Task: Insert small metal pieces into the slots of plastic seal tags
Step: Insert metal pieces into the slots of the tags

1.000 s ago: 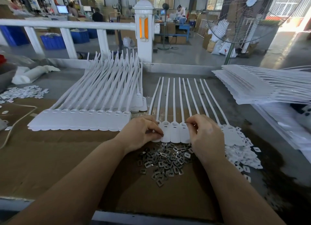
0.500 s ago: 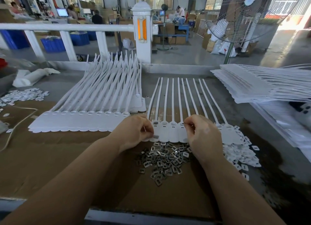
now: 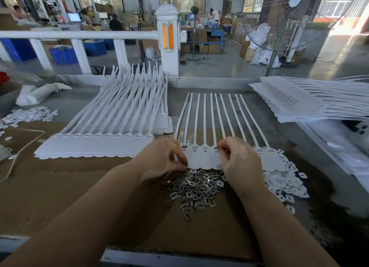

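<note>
While hands (image 3: 199, 160) pinch, seal tags (image 3: 204, 126) point away, lengthwise.

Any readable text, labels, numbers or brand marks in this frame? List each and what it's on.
None readable.
Seal tags: blank white, no print visible.
Metal pieces: no markings visible.
Monitor in background: lit, content too blurred.
White sack by the fan: red mark, too blurred to read.
</note>
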{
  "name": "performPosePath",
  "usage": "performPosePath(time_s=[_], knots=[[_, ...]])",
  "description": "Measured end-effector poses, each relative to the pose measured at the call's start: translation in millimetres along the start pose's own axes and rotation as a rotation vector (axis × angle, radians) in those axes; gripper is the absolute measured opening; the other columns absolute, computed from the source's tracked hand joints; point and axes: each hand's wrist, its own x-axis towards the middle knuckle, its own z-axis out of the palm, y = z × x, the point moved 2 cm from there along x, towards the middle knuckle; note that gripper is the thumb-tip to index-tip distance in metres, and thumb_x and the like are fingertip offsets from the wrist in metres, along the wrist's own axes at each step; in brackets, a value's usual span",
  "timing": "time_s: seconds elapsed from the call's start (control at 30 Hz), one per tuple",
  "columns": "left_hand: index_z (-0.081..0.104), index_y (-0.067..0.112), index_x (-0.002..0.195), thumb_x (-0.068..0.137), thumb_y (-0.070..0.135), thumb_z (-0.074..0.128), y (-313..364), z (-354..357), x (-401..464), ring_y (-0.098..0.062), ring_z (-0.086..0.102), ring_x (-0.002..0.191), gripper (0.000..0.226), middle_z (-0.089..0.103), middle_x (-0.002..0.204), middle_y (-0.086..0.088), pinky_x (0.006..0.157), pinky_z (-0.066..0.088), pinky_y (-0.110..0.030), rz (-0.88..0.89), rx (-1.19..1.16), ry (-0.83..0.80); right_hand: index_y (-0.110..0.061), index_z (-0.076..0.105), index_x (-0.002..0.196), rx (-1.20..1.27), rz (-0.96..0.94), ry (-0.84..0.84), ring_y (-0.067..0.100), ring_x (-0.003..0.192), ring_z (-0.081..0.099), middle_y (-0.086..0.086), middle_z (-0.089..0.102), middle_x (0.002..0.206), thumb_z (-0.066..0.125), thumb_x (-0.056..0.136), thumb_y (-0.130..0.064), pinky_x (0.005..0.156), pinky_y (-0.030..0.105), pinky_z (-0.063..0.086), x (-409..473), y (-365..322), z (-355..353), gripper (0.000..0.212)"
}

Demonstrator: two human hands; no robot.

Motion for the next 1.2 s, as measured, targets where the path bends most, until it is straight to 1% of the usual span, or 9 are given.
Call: performPosePath(time_s=[0.17, 0.27, 0.43, 0.7, 0.83, 0.93, 1.0, 1.1, 1.2], knots=[[0.076, 0.022, 0.085, 0.077, 0.023, 0.074, -1, 1, 0, -0.004, 0.055, 0.077, 0.007, 0.062, 0.088, 0.01, 0.077, 0.048, -0.024, 0.02, 0.03, 0.01, -0.004, 0.067, 0.081, 0.004, -0.01, 0.007, 0.019, 0.071, 0.058, 0.005, 0.066, 0.076, 0.065, 0.081, -0.001, 0.063, 0.027, 0.046, 0, -1, 0, 0.003], [0.075, 0.024, 0.087, 0.08, 0.021, 0.072, -3, 0, -2, -0.004, 0.057, 0.078, 0.008, 0.059, 0.086, 0.016, 0.077, 0.048, -0.022, 0.026, 0.025, -0.005, -0.004, 0.067, 0.08, 0.006, -0.007, 0.01, 0.018, 0.07, 0.058, 0.005, 0.066, 0.076, 0.066, 0.081, 0.0, 0.063, 0.025, 0.044, 0, -1, 0, 0.004], [0.075, 0.026, 0.091, 0.081, 0.019, 0.071, -5, -2, -5, 0.0, 0.056, 0.076, 0.013, 0.054, 0.083, 0.021, 0.074, 0.046, -0.014, 0.053, 0.051, -0.041, -0.005, 0.067, 0.081, 0.016, 0.0, 0.013, 0.017, 0.071, 0.058, 0.004, 0.067, 0.076, 0.065, 0.081, -0.001, 0.064, 0.025, 0.043, 0, -1, 0, 0.005], [0.073, 0.023, 0.09, 0.083, 0.027, 0.069, -2, 1, -7, 0.007, 0.049, 0.073, 0.009, 0.05, 0.08, 0.021, 0.069, 0.035, -0.004, 0.052, 0.136, 0.011, -0.004, 0.067, 0.08, 0.035, 0.004, 0.008, 0.02, 0.071, 0.059, 0.005, 0.066, 0.075, 0.065, 0.081, 0.0, 0.063, 0.028, 0.045, 0, 0, 0, 0.004], [0.069, 0.023, 0.091, 0.085, 0.03, 0.066, -2, 2, -8, 0.005, 0.048, 0.073, 0.009, 0.047, 0.081, 0.02, 0.066, 0.034, -0.005, 0.063, 0.166, 0.008, -0.005, 0.067, 0.081, 0.039, 0.012, -0.004, 0.02, 0.072, 0.059, 0.004, 0.066, 0.077, 0.064, 0.082, -0.001, 0.063, 0.029, 0.047, 0, 0, 2, 0.004], [0.069, 0.024, 0.09, 0.083, 0.031, 0.068, -3, 2, -8, 0.005, 0.05, 0.074, 0.009, 0.048, 0.081, 0.021, 0.066, 0.036, -0.004, 0.055, 0.14, 0.022, -0.005, 0.067, 0.081, 0.044, 0.01, -0.004, 0.019, 0.072, 0.059, 0.004, 0.067, 0.078, 0.064, 0.082, -0.001, 0.064, 0.029, 0.047, -1, 0, 1, 0.005], [0.071, 0.025, 0.094, 0.083, 0.029, 0.068, -3, 1, -9, 0.005, 0.051, 0.075, 0.012, 0.049, 0.082, 0.022, 0.071, 0.039, -0.006, 0.051, 0.116, 0.027, -0.005, 0.067, 0.081, 0.043, 0.007, -0.004, 0.02, 0.072, 0.06, 0.004, 0.067, 0.078, 0.065, 0.082, -0.001, 0.063, 0.03, 0.048, -1, 1, 1, 0.005], [0.073, 0.025, 0.099, 0.084, 0.029, 0.067, -2, 1, -9, 0.003, 0.05, 0.08, 0.016, 0.053, 0.087, 0.02, 0.081, 0.043, -0.016, 0.098, 0.165, 0.022, -0.005, 0.067, 0.082, 0.041, 0.005, -0.01, 0.02, 0.073, 0.06, 0.004, 0.067, 0.078, 0.064, 0.082, -0.002, 0.064, 0.031, 0.048, -1, 1, 1, 0.004], [0.072, 0.025, 0.1, 0.087, 0.031, 0.063, -1, 3, -10, 0.002, 0.048, 0.083, 0.017, 0.051, 0.088, 0.02, 0.083, 0.043, -0.019, 0.134, 0.225, 0.022, -0.005, 0.067, 0.082, 0.041, 0.01, -0.022, 0.019, 0.074, 0.06, 0.003, 0.067, 0.079, 0.063, 0.083, -0.003, 0.065, 0.03, 0.048, -1, 1, 2, 0.005]])
